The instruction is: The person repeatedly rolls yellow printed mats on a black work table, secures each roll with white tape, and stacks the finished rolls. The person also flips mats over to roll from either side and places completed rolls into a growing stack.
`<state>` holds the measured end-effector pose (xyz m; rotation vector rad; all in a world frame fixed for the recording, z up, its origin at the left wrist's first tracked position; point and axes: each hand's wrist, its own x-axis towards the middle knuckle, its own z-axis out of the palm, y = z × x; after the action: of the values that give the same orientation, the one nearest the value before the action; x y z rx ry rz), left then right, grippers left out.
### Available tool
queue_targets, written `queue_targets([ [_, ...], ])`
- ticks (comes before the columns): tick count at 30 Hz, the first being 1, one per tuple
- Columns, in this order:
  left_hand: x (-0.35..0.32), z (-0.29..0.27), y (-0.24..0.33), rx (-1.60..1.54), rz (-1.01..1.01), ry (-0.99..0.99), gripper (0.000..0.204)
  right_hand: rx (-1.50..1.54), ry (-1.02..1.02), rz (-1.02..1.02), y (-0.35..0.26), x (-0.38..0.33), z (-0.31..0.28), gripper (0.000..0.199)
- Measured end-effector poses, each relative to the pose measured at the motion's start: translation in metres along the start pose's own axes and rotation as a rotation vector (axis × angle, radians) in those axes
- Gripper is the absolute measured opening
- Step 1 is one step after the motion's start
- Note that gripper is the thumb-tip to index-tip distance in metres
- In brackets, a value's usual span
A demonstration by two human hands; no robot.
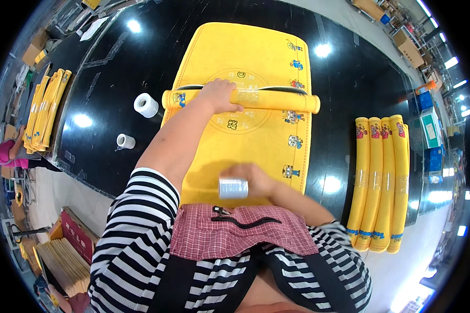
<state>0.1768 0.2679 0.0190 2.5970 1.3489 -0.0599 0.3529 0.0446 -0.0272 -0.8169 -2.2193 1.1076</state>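
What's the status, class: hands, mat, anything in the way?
Left hand pressing on rolled yellow mat. Right hand gripping tape roll, blurred. Flat yellow mat beneath; nothing blocking.

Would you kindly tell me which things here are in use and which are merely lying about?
In use:
- rolled yellow mat under the left hand
- flat yellow mat beneath it
- tape roll in the right hand

Lying about:
- four rolled mats
- two white rolls
- folded yellow mats
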Motion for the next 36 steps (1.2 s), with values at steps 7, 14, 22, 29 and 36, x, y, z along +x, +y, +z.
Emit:
queue_targets([
  [7,-0.069,0.007,0.090,-0.549,-0.217,-0.151,0.090,1.301,0.746,0.412,0.003,-0.058,0.003,0.043],
  [14,-0.158,0.054,0.172,-0.866,0.374,0.167,0.097,1.165,1.258,0.321,-0.015,-0.054,-0.018,0.035],
  [22,-0.267,0.097,0.106,-0.881,0.350,-0.118,0.064,0.228,1.192,0.477,-0.098,-0.227,-0.126,0.028],
  [29,-0.358,0.139,0.040,-0.807,-0.026,0.045,0.050,-0.625,1.023,0.766,-0.230,-0.395,-0.311,0.033],
  [36,-0.351,0.156,0.066,-0.568,0.013,0.172,0.050,-0.649,0.761,1.067,-0.160,-0.519,-0.385,0.036],
])
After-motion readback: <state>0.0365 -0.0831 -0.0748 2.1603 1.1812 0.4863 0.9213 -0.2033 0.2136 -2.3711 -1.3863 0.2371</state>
